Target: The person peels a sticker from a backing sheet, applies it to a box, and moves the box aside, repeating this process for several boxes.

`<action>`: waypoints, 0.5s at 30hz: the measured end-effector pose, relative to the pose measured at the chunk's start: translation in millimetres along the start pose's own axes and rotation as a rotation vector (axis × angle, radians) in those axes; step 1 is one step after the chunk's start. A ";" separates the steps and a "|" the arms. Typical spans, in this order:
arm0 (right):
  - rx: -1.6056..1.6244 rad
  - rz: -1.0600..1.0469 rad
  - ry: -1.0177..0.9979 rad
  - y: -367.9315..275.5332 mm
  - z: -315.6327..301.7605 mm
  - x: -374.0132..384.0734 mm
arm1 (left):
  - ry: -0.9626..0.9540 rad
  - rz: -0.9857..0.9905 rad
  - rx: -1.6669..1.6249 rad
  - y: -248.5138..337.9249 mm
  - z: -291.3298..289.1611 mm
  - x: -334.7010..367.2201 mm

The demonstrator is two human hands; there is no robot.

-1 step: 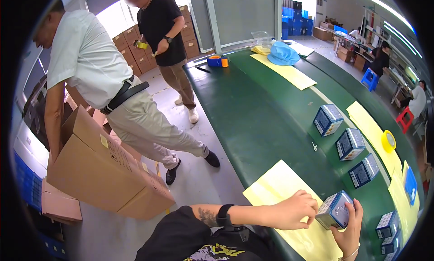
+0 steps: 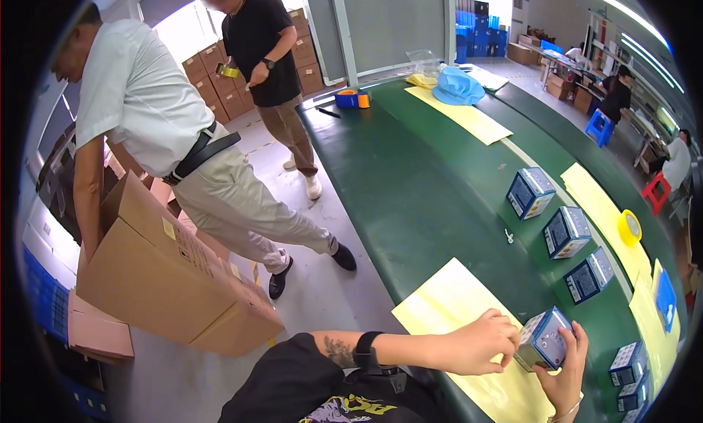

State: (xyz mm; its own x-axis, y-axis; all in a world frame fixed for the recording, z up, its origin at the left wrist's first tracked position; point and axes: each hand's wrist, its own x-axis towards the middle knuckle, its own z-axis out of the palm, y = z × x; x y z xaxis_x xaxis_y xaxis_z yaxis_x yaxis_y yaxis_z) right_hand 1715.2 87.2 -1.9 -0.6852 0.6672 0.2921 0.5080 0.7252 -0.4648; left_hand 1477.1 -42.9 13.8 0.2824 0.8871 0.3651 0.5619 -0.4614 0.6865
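Blue-and-white, cube-shaped cardboard box (image 2: 543, 341) beside flat yellow paper (image 2: 448, 298) on green worktop (image 2: 432, 181).
Clasped in part-open right hand (image 2: 565, 375); beside half-curled left hand (image 2: 485, 342), contact unclear.

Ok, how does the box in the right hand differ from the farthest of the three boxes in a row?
The held box is gripped by the right hand; the farthest box stands untouched on the green table. That grip partly hides the held box; the farthest box shows unobstructed. Both are blue, printed and boxy.
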 end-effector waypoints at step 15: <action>0.235 -0.114 0.037 28.6 0.4 4.8 | 0.050 -0.077 0.164 10.5 51.5 58.3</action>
State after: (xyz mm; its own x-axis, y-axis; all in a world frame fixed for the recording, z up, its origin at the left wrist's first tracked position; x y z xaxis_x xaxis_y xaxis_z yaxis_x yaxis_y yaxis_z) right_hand 1726.2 111.0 -14.1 -0.7092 0.5922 0.3824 0.2900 0.7395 -0.6074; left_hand 1539.5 4.5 9.9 0.1974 0.9161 0.3489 0.7009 -0.3808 0.6031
